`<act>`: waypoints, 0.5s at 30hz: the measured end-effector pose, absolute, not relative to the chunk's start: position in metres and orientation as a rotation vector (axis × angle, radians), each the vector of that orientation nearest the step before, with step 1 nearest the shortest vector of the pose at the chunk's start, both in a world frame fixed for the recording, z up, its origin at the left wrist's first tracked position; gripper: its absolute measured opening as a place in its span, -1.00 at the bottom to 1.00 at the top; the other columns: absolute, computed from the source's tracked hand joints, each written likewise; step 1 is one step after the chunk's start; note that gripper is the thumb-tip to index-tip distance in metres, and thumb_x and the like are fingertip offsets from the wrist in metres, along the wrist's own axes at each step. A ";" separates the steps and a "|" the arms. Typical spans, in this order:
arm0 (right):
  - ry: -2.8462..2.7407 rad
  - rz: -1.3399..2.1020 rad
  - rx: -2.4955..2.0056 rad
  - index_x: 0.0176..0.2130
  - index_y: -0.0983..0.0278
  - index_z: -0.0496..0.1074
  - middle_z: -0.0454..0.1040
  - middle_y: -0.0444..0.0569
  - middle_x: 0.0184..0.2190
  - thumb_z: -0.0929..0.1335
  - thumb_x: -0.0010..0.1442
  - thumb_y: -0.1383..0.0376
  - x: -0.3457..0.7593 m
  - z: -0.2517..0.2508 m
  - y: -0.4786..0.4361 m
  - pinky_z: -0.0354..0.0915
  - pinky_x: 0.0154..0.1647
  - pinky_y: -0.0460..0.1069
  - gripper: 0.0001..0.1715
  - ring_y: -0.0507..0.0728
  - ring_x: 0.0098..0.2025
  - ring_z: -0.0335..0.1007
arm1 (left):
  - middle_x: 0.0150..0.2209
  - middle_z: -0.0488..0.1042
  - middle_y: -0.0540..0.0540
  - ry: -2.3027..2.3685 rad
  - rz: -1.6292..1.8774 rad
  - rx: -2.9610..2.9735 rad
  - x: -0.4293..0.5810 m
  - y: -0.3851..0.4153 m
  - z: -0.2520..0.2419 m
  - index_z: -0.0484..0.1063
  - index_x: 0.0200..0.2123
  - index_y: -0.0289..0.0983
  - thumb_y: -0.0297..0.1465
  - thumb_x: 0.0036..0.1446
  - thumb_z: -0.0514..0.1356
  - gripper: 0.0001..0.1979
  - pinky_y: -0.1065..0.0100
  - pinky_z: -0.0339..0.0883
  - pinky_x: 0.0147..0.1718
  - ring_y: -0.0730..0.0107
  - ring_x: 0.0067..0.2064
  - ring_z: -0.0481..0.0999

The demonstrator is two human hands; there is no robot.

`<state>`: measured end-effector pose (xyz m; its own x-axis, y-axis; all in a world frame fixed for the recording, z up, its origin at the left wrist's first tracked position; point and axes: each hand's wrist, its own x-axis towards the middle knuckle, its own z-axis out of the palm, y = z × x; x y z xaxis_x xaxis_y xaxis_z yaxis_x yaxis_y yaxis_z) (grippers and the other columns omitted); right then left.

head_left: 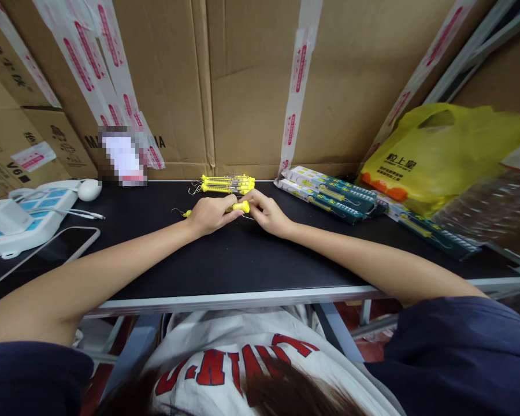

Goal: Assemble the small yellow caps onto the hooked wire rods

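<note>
On the black table [242,260], mid-way, the left hand [210,215] curls round the yellow tool [241,206]; the right hand [266,212] pinches its fat end. It looks light and hard (the thin hook [177,211] could bend), so hold the body.

The tool [241,206] is bright yellow, the same yellow as the pile of tools [227,184] behind it. The table [225,260] is matt black on top with a pale grey edge. The boxes [242,75] are plain brown cardboard, crossed by strips of white tape [298,75] printed in red. The packs [329,195] are dark green with white ends and yellow showing. The bag [442,144] is yellow with dark lettering and orange patches; the power strip [30,216] is white and light blue. The shirt [225,352] is white with red letters, and the sleeves [459,346] are navy.
</note>
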<state>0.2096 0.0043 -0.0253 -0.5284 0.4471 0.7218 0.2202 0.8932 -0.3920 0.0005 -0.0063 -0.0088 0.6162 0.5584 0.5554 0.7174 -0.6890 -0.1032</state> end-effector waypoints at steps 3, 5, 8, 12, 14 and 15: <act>-2.166 0.367 -0.483 -0.19 0.27 0.31 0.35 -0.13 -0.44 0.18 0.36 0.34 0.209 -0.024 0.006 0.20 -0.34 -0.08 -0.85 0.01 -0.44 0.21 | -0.54 0.45 -0.05 -1.073 -0.667 -2.505 0.000 -0.007 -0.010 0.40 -0.30 -0.23 0.11 0.33 -0.30 -0.32 0.38 -0.03 -0.55 0.32 -0.49 0.47; -2.177 0.375 -0.471 -0.19 0.27 0.29 0.35 -0.13 -0.41 0.17 0.36 0.35 0.209 -0.024 0.006 0.21 -0.33 -0.08 -0.86 0.01 -0.43 0.21 | -0.55 0.45 -0.04 -1.082 -0.654 -2.497 0.001 -0.006 -0.010 0.40 -0.31 -0.23 0.11 0.33 -0.27 -0.34 0.39 -0.05 -0.55 0.31 -0.48 0.48; -2.163 0.415 -0.490 -0.19 0.27 0.27 0.31 -0.17 -0.46 0.18 0.35 0.36 0.208 -0.023 0.004 0.21 -0.38 -0.10 -0.89 -0.02 -0.48 0.18 | -0.53 0.47 -0.05 -1.103 -0.663 -2.503 0.001 -0.007 -0.009 0.41 -0.29 -0.23 0.12 0.33 -0.25 -0.35 0.39 -0.05 -0.55 0.29 -0.47 0.51; -2.108 0.652 -0.553 -0.18 0.26 0.24 0.22 -0.26 -0.56 0.16 0.38 0.33 0.206 -0.024 0.001 0.09 -0.65 -0.18 -0.89 -0.10 -0.68 0.07 | -0.49 0.51 -0.08 -1.154 -0.698 -2.504 0.002 -0.007 -0.009 0.42 -0.27 -0.24 0.14 0.31 -0.28 -0.30 0.38 0.00 -0.54 0.25 -0.43 0.53; -2.069 0.760 -0.563 -0.16 0.25 0.23 0.21 -0.30 -0.58 0.16 0.39 0.31 0.204 -0.025 0.000 0.02 -0.76 -0.21 -0.89 -0.14 -0.76 -0.01 | -0.49 0.51 -0.09 -1.164 -0.706 -2.487 0.001 -0.008 -0.009 0.43 -0.26 -0.24 0.15 0.31 -0.30 -0.28 0.38 0.01 -0.53 0.26 -0.43 0.53; -2.054 0.793 -0.564 -0.16 0.25 0.23 0.20 -0.31 -0.58 0.17 0.39 0.31 0.204 -0.025 0.000 0.01 -0.79 -0.22 -0.90 -0.16 -0.78 -0.03 | -0.49 0.51 -0.09 -1.164 -0.712 -2.480 0.001 -0.008 -0.008 0.43 -0.26 -0.24 0.15 0.31 -0.31 -0.28 0.38 0.01 -0.53 0.26 -0.42 0.53</act>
<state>0.2037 0.0004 -0.0252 -0.5442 0.6355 0.5477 0.1024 0.6982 -0.7085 0.0013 -0.0080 -0.0084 0.5465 0.6261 0.5562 0.7803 -0.6219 -0.0666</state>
